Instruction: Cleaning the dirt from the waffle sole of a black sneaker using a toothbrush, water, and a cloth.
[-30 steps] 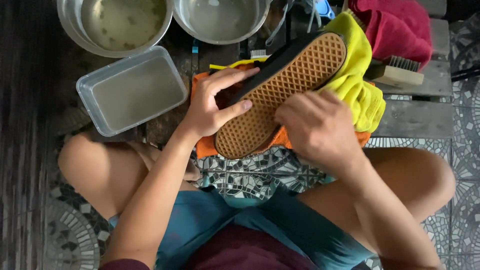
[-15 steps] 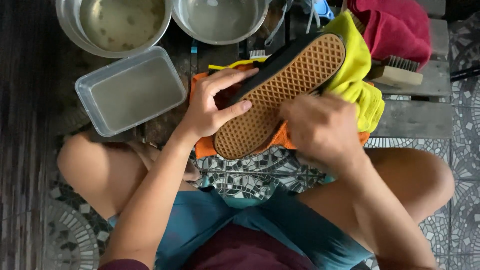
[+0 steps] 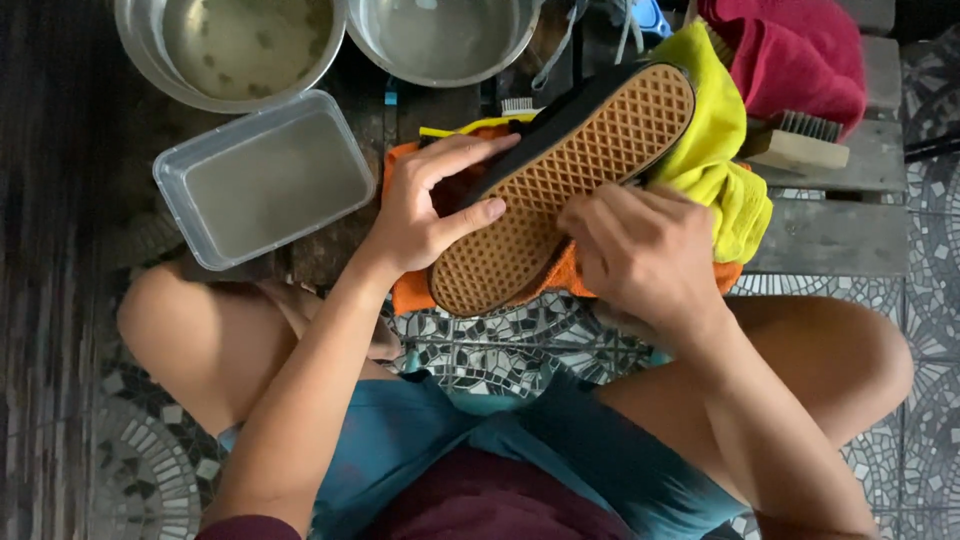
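— Shoe (image 3: 560, 190), sole up, sits at the centre of the frame. Who has hold of it?

— A seated person, knees spread over a mosaic-tiled floor (image 3: 500, 345). The left hand (image 3: 425, 205) is wrapped around the black side of the shoe near the heel, thumb pressed on the tan waffle sole. The right hand (image 3: 645, 250) is curled closed against the sole's lower edge; what it grips, if anything, cannot be told from here.

— And beneath the shoe?

— An orange cloth (image 3: 415, 290) lies under the heel end, at the near edge of a dark wooden pallet (image 3: 830, 235). A yellow cloth (image 3: 725, 170) bunches against the toe end.

— What else lies on the pallet?

— Toward the far edge, two metal bowls (image 3: 330, 35) of cloudy water stand side by side. Just nearer, to the left, is a clear plastic tub (image 3: 265, 175), also filled with water. On the right, a wooden scrub brush (image 3: 800, 145) rests beside a red cloth (image 3: 790, 60). A small brush head (image 3: 517, 105) peeks out just beyond the shoe.
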